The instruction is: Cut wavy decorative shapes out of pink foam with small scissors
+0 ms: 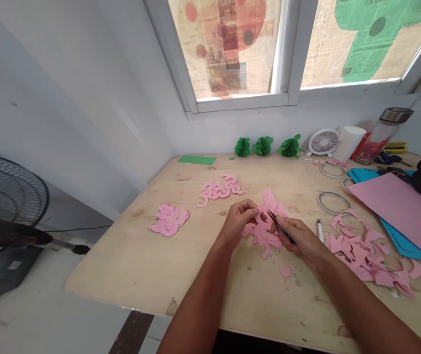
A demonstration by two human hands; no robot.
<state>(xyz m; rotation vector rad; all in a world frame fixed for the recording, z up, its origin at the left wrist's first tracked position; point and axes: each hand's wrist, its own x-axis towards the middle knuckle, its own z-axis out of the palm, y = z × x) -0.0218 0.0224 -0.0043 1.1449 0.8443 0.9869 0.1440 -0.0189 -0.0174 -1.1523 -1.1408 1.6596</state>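
Near the middle of the wooden table [147, 270], my left hand [242, 219] pinches the edge of a curvy pink paper piece [260, 233]. My right hand [293, 233] holds dark pointed tweezers or a small cutting tool [285, 232]; which one is unclear. Its tips are at the pink paper, right of my left fingers. More pink paper [268, 197] lies just behind and beneath the piece. A small pink scrap [285, 269] rests in front of my hands. To the left lie a stack of pink cutouts [169, 220] and a row of curly ones [220, 189].
Pink scraps [365, 250], a white marker [320, 230] and tape rings [333, 202] lie on the right, beside pink sheets [405, 211] over blue ones. Green paper balls [262, 146], a small fan [323, 142] and a bottle [382, 135] stand at the back.
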